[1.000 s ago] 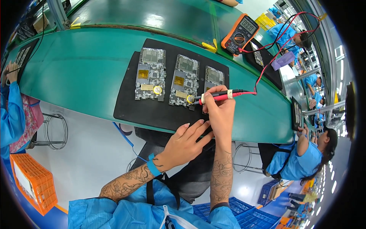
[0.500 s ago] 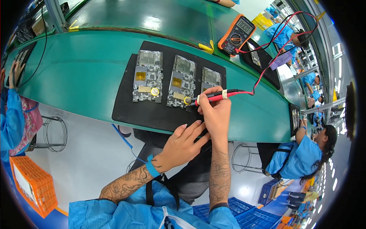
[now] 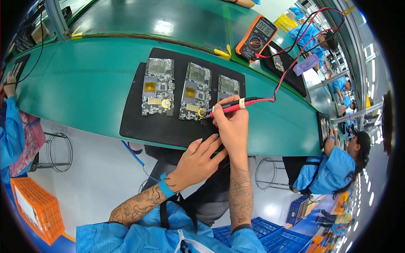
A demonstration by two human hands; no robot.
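Note:
My right hand [image 3: 233, 128] is closed around a red test probe [image 3: 230, 109] and a black test probe [image 3: 247, 101], held together like a pen. Their tips meet the yellow-rimmed coin cell [image 3: 202, 112] area at the lower right of the middle circuit board [image 3: 196, 86]; exact contact points are too small to tell. My left hand [image 3: 199, 162] lies with fingers spread at the mat's near edge, beside my right wrist, holding nothing. To the left is another circuit board [image 3: 158, 80] with a coin cell [image 3: 166, 103]. A third circuit board [image 3: 229, 85] is partly hidden by my right hand.
The boards lie on a black mat [image 3: 137, 124] on the green bench [image 3: 88, 80]. An orange multimeter [image 3: 257, 39] stands behind, its red and black leads [image 3: 277, 86] looping right. A purple object [image 3: 306, 64] sits farther right. Co-workers sit at both sides; an orange crate [image 3: 37, 210] is lower left.
The multimeter's display shows a different reading. The whole view has shifted slightly, moving the bench and boards a little left in the picture. My hands keep nearly the same pose, probes still at the middle board.

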